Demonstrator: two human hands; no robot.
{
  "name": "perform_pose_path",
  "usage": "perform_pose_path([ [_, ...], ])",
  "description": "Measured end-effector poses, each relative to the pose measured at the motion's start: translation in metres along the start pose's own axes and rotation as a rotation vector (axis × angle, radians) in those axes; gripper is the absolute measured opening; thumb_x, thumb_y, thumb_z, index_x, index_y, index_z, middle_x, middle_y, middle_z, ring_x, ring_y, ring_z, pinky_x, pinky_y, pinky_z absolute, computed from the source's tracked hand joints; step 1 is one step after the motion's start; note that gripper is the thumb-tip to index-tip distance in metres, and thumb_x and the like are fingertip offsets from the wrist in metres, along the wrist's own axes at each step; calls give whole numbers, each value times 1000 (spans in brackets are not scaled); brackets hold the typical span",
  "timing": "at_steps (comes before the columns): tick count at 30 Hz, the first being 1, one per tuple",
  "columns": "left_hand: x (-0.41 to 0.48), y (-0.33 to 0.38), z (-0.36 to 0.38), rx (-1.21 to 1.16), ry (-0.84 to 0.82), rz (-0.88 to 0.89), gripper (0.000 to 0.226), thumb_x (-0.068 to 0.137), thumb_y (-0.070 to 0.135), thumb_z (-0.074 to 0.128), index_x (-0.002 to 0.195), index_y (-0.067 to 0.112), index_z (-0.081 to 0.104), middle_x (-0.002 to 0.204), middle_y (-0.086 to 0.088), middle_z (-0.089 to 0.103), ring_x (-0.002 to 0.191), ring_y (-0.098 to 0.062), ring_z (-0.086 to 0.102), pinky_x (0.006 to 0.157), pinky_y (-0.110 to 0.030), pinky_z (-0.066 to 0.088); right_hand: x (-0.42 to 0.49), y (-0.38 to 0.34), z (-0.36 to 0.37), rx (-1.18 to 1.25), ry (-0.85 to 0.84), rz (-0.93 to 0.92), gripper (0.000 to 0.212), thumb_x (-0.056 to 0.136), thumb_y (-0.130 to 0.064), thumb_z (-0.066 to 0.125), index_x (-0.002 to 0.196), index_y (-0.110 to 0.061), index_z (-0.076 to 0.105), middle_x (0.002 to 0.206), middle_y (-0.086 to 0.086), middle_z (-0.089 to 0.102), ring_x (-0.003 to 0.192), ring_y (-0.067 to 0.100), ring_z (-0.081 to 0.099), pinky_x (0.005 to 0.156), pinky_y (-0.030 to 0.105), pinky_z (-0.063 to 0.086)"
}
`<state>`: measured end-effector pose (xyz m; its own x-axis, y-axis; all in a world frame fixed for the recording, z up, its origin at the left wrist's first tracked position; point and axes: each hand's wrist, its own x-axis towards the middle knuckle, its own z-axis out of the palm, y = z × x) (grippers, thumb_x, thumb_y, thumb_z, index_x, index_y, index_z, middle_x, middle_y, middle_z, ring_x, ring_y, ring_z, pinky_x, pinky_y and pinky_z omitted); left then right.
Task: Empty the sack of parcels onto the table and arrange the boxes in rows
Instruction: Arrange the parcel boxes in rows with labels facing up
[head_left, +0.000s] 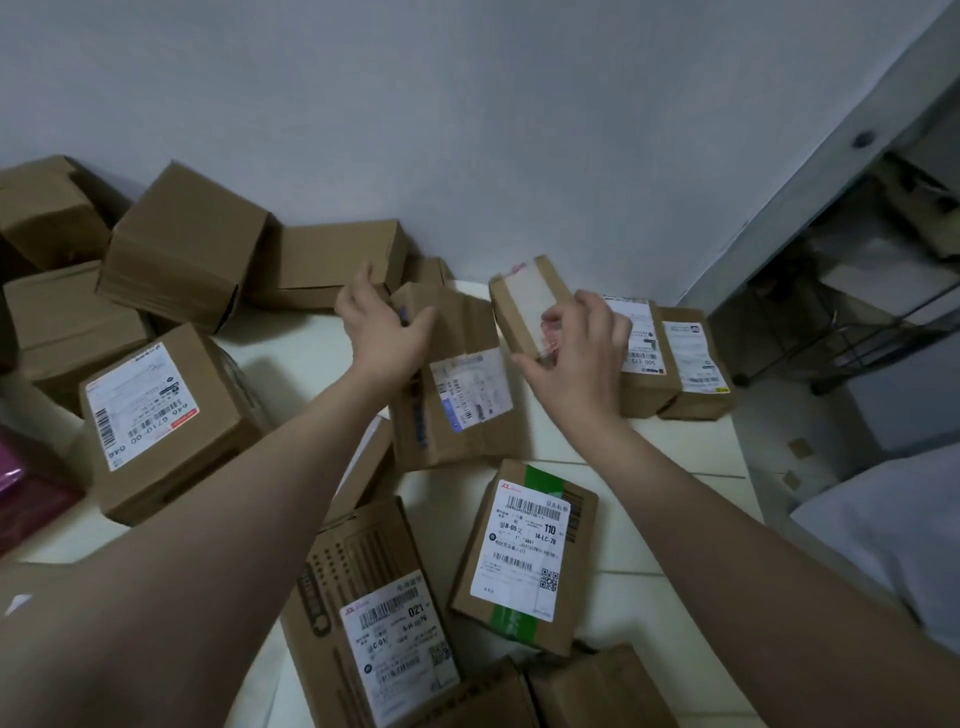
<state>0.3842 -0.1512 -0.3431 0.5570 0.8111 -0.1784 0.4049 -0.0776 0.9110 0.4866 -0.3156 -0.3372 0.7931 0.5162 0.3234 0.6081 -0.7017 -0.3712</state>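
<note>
Several brown cardboard parcels lie scattered on a white table (665, 467). My right hand (576, 358) grips a small taped box (524, 301), lifted and tilted near the table's far side. My left hand (384, 327) reaches forward with fingers spread over the top of a labelled box (457, 395) in the middle; whether it touches is unclear. Two labelled boxes (675, 358) stand side by side at the far right. Near me lie a box with green tape (524, 556) and a printed box (374, 613). No sack is in view.
A pile of plain boxes (187, 244) leans against the wall at the far left, with a labelled one (161, 415) in front. A pink object (26, 488) sits at the left edge. Right of the table's edge is a shelf frame (852, 291) and floor.
</note>
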Motion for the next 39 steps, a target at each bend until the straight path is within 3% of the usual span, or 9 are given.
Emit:
perform_pose_path([
  [5, -23, -17, 18, 298, 15, -56, 96, 84, 37, 70, 155, 21, 7, 159, -20, -3, 147, -36, 4, 119, -47, 15, -29, 2, 20, 98, -171, -56, 66, 77, -35, 79, 133, -20, 47, 152, 3, 32, 137, 23, 34, 112, 40, 21],
  [8, -42, -22, 27, 506, -14, 36, 102, 78, 44, 73, 154, 26, 8, 158, -22, 3, 145, -40, 8, 118, -49, 15, -39, 7, 24, 337, -64, 124, 71, 81, -22, 76, 141, -16, 40, 152, 2, 23, 138, 23, 36, 112, 40, 37],
  [13, -52, -20, 40, 531, -36, -73, 116, 76, 40, 78, 153, 31, -10, 156, -25, 10, 137, -45, 25, 111, -53, 28, -26, 24, 29, 363, -174, 545, 52, 80, -47, 71, 124, -20, 65, 133, 4, 50, 123, 27, 43, 105, 43, 42],
  [20, -33, -16, 30, 501, -20, -42, 109, 75, 34, 80, 152, 37, 3, 155, -7, 20, 133, -41, 31, 104, -57, 36, -28, 13, 25, 705, -304, 710, 45, 77, -31, 78, 108, -41, 48, 137, 3, 26, 116, 24, 47, 104, 36, 45],
  [24, -23, -18, 23, 400, 30, -25, 97, 77, 32, 79, 151, 34, 16, 150, -7, 31, 132, -39, 35, 106, -55, 35, -31, 6, 30, 578, -141, 531, 37, 80, -24, 76, 106, -29, 50, 132, 2, 27, 119, 23, 42, 79, 11, 37],
  [27, -17, -22, 25, 310, 67, -15, 91, 77, 33, 79, 150, 31, 24, 146, -7, 36, 131, -35, 39, 107, -50, 36, -27, 2, 34, 212, 49, 279, 36, 78, -31, 78, 105, -24, 55, 135, 4, 32, 122, 25, 32, 83, 19, 33],
  [30, -7, -26, 34, 240, 96, -46, 87, 77, 33, 78, 148, 30, 29, 145, -6, 37, 130, -34, 41, 108, -48, 37, -16, 3, 43, -12, 10, 211, 39, 77, -33, 78, 108, -24, 56, 136, 4, 34, 119, 29, 32, 91, 31, 45],
  [35, 13, -31, 45, 146, 51, -51, 86, 76, 34, 79, 147, 26, 32, 143, -6, 41, 127, -28, 47, 108, -46, 40, -7, 16, 55, 45, -180, 291, 30, 87, -18, 67, 116, -19, 60, 139, 4, 35, 126, 28, 31, 101, 34, 41],
  [39, 12, -41, 43, 228, -12, -7, 85, 80, 41, 70, 150, 22, 27, 148, -6, 43, 133, -26, 44, 110, -46, 37, -24, 34, 40, 166, -112, 193, 31, 88, -10, 61, 119, -14, 64, 139, 8, 43, 131, 25, 36, 105, 29, 36],
])
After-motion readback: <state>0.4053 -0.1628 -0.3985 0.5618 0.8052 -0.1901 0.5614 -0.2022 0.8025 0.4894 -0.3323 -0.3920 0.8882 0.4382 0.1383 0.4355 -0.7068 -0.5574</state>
